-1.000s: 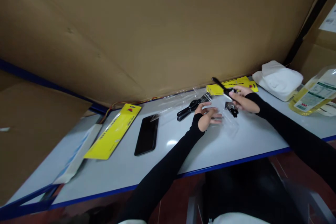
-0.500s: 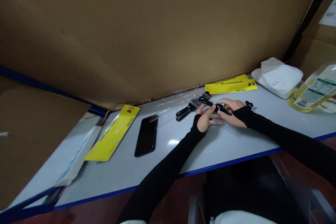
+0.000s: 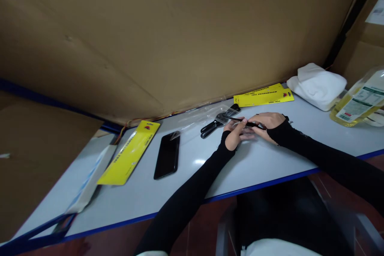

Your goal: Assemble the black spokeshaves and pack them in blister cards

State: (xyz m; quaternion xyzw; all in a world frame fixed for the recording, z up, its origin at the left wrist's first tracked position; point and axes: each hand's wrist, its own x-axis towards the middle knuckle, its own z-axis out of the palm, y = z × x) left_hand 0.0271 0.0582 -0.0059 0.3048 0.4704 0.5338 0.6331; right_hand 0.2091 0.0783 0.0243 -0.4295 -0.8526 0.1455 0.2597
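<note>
A black metal tool, apparently a spokeshave (image 3: 234, 118), is held between my two hands, seen nearly edge-on. My left hand (image 3: 233, 139) closes on its middle part, thumb on top. My right hand (image 3: 268, 122) is wrapped round its right end, covering much of it. Just left of my hands another black spokeshave (image 3: 209, 130) lies on the table, with more black handles behind it. Clear plastic packaging (image 3: 192, 119) lies partly over them. Small dark parts (image 3: 289, 119) show beside my right wrist, mostly hidden.
A black phone (image 3: 167, 156) and a yellow card (image 3: 129, 154) lie to the left. Two yellow cards (image 3: 261, 98) overlap at the back. On the right are a white cloth bundle (image 3: 316, 86) and a bottle of yellow liquid (image 3: 357, 100). Cardboard (image 3: 192, 40) walls the table's back.
The tool has been turned in my hands: its left handle is lower and now shows thin and edge-on. My right hand has rolled over it, hiding more of its middle.
</note>
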